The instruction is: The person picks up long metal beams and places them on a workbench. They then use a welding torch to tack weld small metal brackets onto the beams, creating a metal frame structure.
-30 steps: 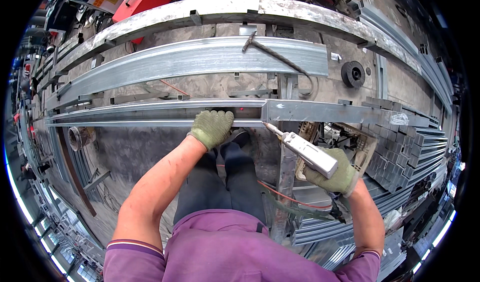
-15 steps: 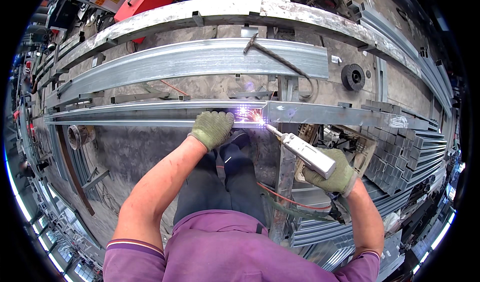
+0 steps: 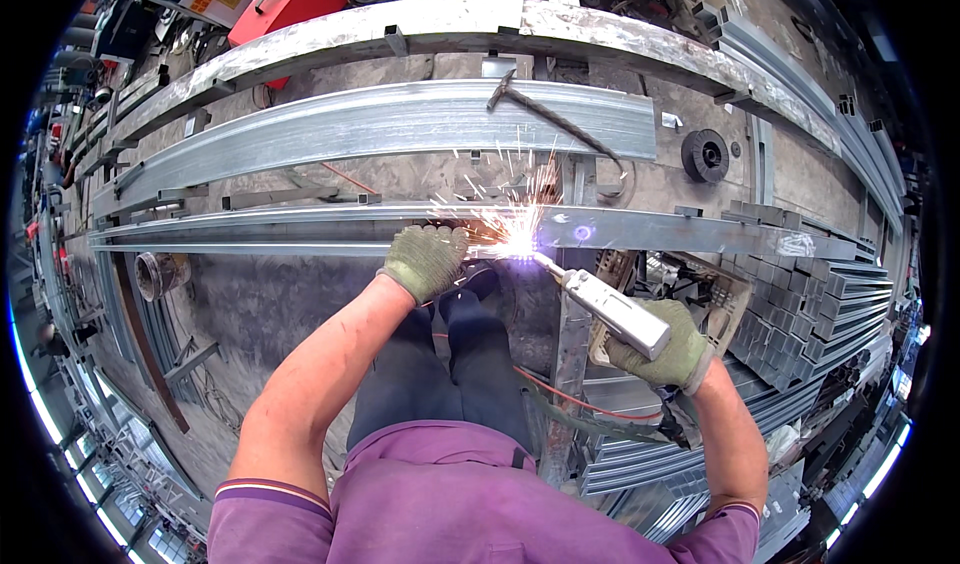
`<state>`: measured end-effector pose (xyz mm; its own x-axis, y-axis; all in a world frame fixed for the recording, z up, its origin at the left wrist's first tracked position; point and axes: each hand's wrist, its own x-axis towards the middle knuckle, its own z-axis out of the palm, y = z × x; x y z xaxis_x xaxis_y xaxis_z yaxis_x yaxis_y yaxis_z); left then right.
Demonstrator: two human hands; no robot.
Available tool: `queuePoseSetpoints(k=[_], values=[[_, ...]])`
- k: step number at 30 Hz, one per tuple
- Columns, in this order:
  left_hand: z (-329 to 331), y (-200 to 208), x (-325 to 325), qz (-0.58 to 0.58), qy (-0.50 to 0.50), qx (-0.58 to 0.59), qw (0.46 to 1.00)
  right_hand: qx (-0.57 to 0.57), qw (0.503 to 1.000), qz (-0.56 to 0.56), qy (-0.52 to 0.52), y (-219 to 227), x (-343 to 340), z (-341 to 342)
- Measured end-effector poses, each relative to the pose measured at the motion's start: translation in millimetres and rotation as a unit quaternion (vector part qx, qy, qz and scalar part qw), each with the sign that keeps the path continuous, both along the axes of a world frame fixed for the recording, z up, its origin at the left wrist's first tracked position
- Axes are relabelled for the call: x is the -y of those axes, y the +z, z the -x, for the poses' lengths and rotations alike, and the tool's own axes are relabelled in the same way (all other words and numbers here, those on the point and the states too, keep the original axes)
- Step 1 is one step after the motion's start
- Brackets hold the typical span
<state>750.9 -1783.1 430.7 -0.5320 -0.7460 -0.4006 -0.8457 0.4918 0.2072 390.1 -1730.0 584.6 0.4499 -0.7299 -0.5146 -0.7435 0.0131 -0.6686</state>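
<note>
My right hand (image 3: 675, 349), in a green knit glove, is wrapped around a silver-grey welding torch (image 3: 617, 312). The torch points up and left, its tip at the joint of two steel lengths. Bright arc light and orange sparks (image 3: 520, 234) burst there and hide the seam. Left of the joint runs an open steel channel (image 3: 250, 236); right of it a flat-faced steel beam (image 3: 680, 232). My left hand (image 3: 426, 262), gloved too, has its fingers curled over the channel's near edge, just left of the sparks. Its fingertips are partly hidden inside the channel.
Beyond the joint lies a wide galvanized beam (image 3: 380, 119) with a chipping hammer (image 3: 550, 114) on it. A black wire spool (image 3: 706, 154) sits on the floor. At right are a crate (image 3: 735, 294) and stacked square tubes (image 3: 790, 314). An orange hose (image 3: 590, 404) runs below the torch.
The arc has flared brighter, and sparks now spray higher and wider. Both hands and the torch stay nearly where they were, with the torch tip shifted only slightly.
</note>
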Motion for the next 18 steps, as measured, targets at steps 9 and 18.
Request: queuePoseSetpoints(k=[9, 18], values=[[-0.6, -4.0, -0.6, 0.015, -0.009, 0.003, 1.000, -0.009, 1.000, 0.012, 0.008, 0.6, -2.7, 1.7], [-0.2, 0.5, -0.4, 0.005, -0.002, -0.003, 1.000, -0.009, 0.999, 0.031, 0.010, -4.5, -8.9, 4.3]])
